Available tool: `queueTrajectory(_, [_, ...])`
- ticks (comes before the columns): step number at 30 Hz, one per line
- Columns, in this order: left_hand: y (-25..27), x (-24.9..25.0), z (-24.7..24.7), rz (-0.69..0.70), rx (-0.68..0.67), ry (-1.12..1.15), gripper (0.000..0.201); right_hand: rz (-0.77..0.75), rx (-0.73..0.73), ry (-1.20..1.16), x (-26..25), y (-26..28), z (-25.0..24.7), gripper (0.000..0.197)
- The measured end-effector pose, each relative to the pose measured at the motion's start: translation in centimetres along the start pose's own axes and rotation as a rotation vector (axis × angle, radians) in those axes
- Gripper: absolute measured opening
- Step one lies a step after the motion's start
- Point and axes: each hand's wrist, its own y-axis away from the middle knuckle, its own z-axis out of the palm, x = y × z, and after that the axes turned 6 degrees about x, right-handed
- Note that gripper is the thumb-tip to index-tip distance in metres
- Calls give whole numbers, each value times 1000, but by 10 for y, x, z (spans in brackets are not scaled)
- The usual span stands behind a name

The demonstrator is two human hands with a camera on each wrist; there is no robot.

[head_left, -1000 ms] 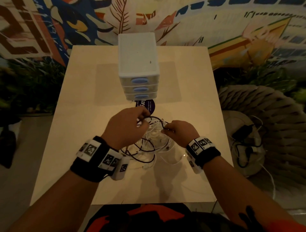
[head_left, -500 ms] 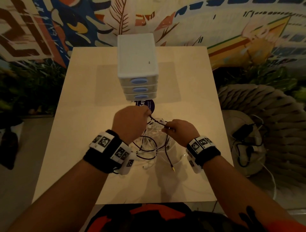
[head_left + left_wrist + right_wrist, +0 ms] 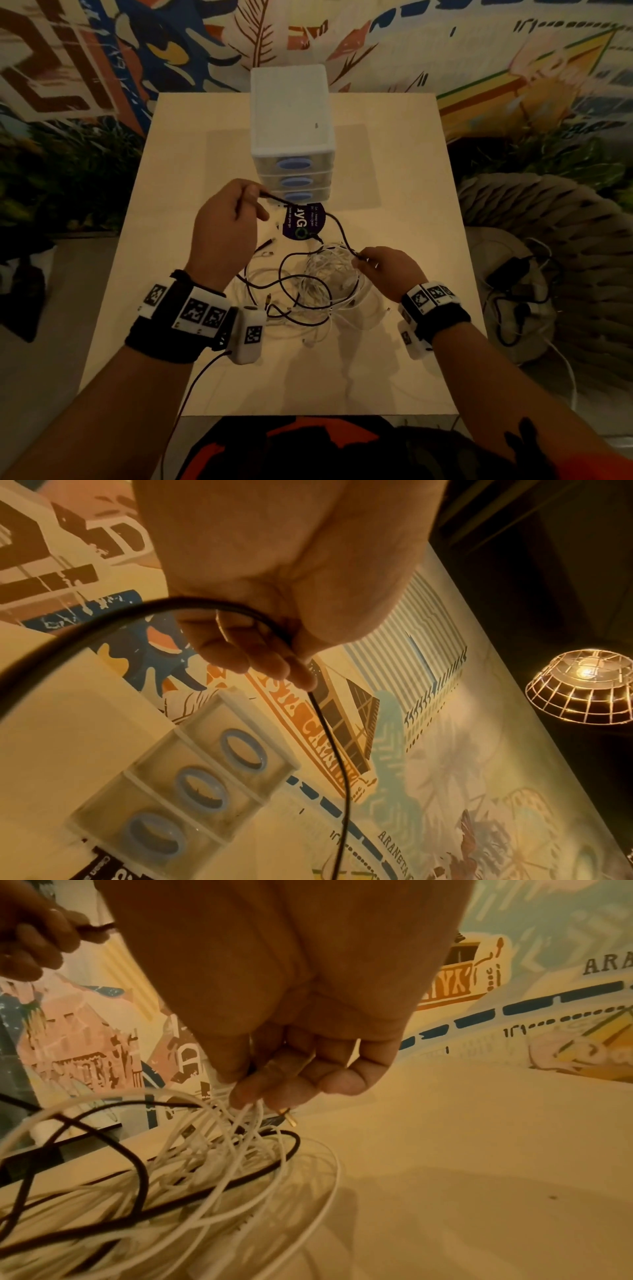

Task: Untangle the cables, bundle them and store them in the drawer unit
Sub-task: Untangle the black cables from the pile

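Observation:
A tangle of white cables (image 3: 329, 274) and a black cable (image 3: 337, 226) lies on the light wooden table (image 3: 164, 212) in front of a white drawer unit (image 3: 291, 137) with three blue-handled drawers, all closed. My left hand (image 3: 233, 226) is raised near the bottom drawer and pinches one end of the black cable (image 3: 329, 737). My right hand (image 3: 383, 267) sits over the heap's right side, fingers curled round white cables (image 3: 219, 1150) and the black cable's other stretch. A gold-tipped plug (image 3: 289, 1118) shows below the right fingers.
A round purple sticker (image 3: 303, 222) lies on the table before the drawer unit. A woven chair (image 3: 561, 240) with a black adapter and cords stands to the right. A mural wall is behind, a wire lamp (image 3: 582, 685) hangs above.
My left hand has lifted up and away towards the drawer unit, drawing the black cable out of the heap. The right hand stayed on the tangle.

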Motion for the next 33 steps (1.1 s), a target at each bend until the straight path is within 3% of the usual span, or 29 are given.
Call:
queueTrajectory(3, [1,-1,-3,-12,-11,-3,23,-71,46,-226,-5,4,-5,29])
queueTrajectory(6, [7,7,0,16,-169,-148,14,-110,43,-415,-11,7,-9,32])
queueTrajectory(8, [10,11,5,83,-289,-265,21,-177,36,-335,-14,5,-10,33])
queueTrajectory(11, [11,12,16,67,-408,-288,39,-316,101,-143,-19,-1,-9,36])
queueTrajectory(14, [14,18,33,66,-490,-184,63,-469,163,-74,-27,-4,-8,39])
queueTrajectory(16, [18,22,45,46,-534,-103,60,-532,169,-100,-35,-2,-8,32])
queueTrajectory(20, [20,28,61,100,-516,-166,17,-348,35,-93,-49,2,-9,30])
queueTrajectory(22, [17,27,59,112,-477,-185,16,-240,-6,-121,-47,3,-11,31])
queueTrajectory(24, [11,22,49,92,-439,-215,15,-117,70,-231,-32,2,-14,29])
queueTrajectory(29, [-5,-13,20,-14,-454,-291,11,164,487,-364,31,-3,-32,34])
queueTrajectory(31, [-7,-24,12,-54,-431,-310,11,222,533,-336,46,-8,-42,34])
queueTrajectory(33, [-7,-27,9,-122,-399,-224,11,210,481,-251,55,-16,-46,33])
